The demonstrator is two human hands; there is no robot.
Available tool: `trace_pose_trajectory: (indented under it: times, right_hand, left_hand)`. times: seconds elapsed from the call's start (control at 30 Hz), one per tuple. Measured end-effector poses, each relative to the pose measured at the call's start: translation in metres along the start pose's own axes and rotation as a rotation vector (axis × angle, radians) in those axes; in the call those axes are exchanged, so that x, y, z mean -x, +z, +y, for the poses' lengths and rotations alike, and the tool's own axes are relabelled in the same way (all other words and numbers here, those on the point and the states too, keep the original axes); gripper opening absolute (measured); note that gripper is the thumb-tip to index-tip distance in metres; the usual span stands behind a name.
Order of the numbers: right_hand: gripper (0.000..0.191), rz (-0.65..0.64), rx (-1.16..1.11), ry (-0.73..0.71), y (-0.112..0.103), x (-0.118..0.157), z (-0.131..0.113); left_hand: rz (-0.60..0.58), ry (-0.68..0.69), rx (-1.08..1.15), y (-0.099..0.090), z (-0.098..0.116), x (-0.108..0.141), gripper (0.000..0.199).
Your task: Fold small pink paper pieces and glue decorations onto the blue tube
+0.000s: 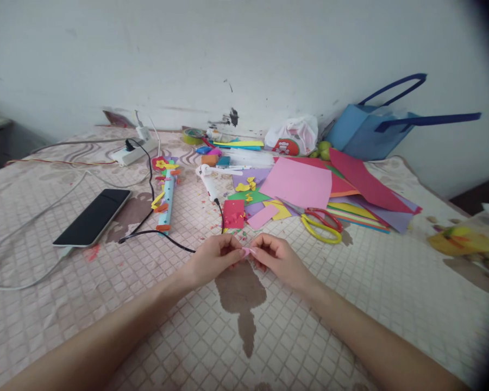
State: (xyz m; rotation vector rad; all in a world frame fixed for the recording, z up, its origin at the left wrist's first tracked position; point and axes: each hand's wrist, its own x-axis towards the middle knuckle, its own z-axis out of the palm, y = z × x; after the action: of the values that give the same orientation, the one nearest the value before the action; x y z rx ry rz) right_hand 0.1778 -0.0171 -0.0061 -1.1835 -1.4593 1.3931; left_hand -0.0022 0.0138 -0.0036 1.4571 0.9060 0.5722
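Observation:
A small pink paper piece (pixel 246 251) is pinched between the fingertips of my left hand (pixel 217 258) and my right hand (pixel 281 258), which nearly meet above the patterned cloth. Just beyond them lies a red paper square (pixel 233 213) with small scraps on it. A pink strip (pixel 263 216) is to its right. Behind my left hand rests a white glue gun (pixel 207 183) with a black cord. Yellow-and-red-handled scissors (pixel 321 227) lie beyond my right hand. A light blue decorated stick (pixel 167 198) with paper flowers stands off to the left.
A phone (pixel 93 217) with a white cable lies left, near a power strip (pixel 134 152). Colored paper sheets (pixel 301 182) are piled back right. A white plastic bag (pixel 293 136), a blue bag (pixel 367 133) and a yellow-filled clear bag (pixel 464 239) sit farther out.

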Motion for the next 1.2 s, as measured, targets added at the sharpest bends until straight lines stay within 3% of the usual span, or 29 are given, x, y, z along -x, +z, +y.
trace_pose_trajectory:
  times: [0.77, 1.2]
  right_hand:
    - [0.004, 0.109, -0.032, -0.047, 0.0076, -0.0002, -0.0016]
    - [0.007, 0.162, 0.244, -0.244, 0.0077, 0.0045, -0.0005]
  left_hand:
    - [-0.015, -0.031, 0.127, 0.0028, 0.0002, -0.0010, 0.019]
    - [-0.025, -0.112, 0.254, 0.0015, 0.0061, 0.0007, 0.017]
